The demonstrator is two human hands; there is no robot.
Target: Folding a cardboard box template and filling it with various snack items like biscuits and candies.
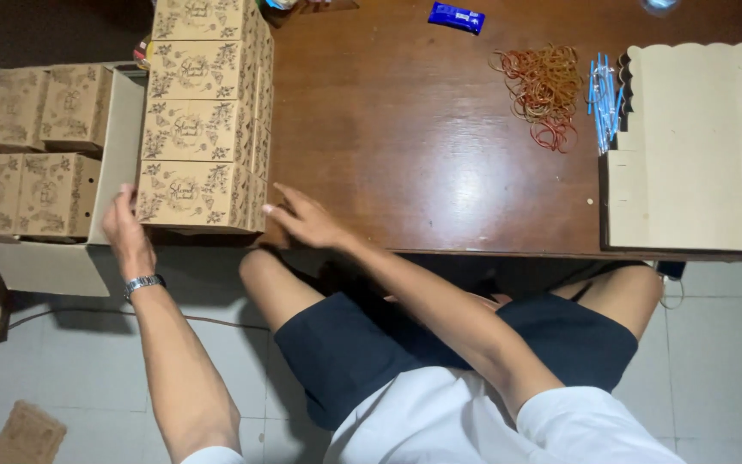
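Brown wooden surface (405, 146), left edge: printed kraft boxes (203, 112) in row. Left hand (126, 230) and right hand (307, 219), fingers spread flat, bracket nearest box (195, 195) from both sides, not gripping. Open carton (62, 172) at left already holds similar boxes. Rubber bands (545, 90), flat blanks (697, 146) upper right.

A white short-sleeved shirt and dark navy shorts are worn, the forearms and knees are left bare, and a silver metal-link wristwatch (143, 283) is fastened around the wrist just below the left hand (127, 230).
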